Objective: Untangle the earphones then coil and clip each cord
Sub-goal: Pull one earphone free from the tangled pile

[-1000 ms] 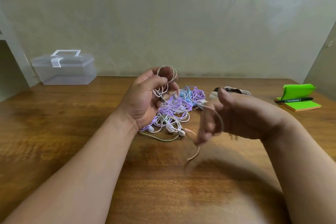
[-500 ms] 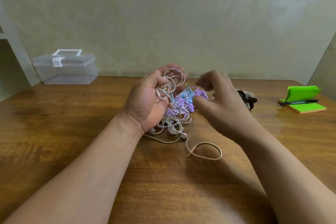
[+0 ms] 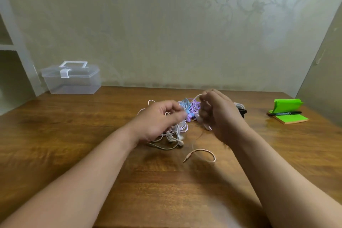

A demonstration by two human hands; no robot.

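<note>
A tangle of earphones [image 3: 177, 132] lies on the wooden tabletop [image 3: 74, 135], around the middle of its width and nearer the far edge than the near one. White cords make up its near side, with blue cords [image 3: 185, 103] and purple cords [image 3: 194, 105] bunched on the far side.

The left hand [image 3: 159, 118] sits palm down on the white part. Its fingers are curled into the loops and grip them, though the fingertips are blurred; white loops poke out behind the knuckles and under the palm.

The right hand [image 3: 220, 116] is just right of the tangle, fingers curled round a pale pink cord [image 3: 203, 152]. That cord arcs over the top of the fingers, drops below the hand, and ends in a loose curl on the tabletop toward the near edge.

A clear plastic box [image 3: 74, 79] stands at the far left corner. Green sticky notes [image 3: 290, 118] with a marker [image 3: 285, 113] on top lie by the right edge. Some black clips [image 3: 242, 111] show just behind the right hand.
</note>
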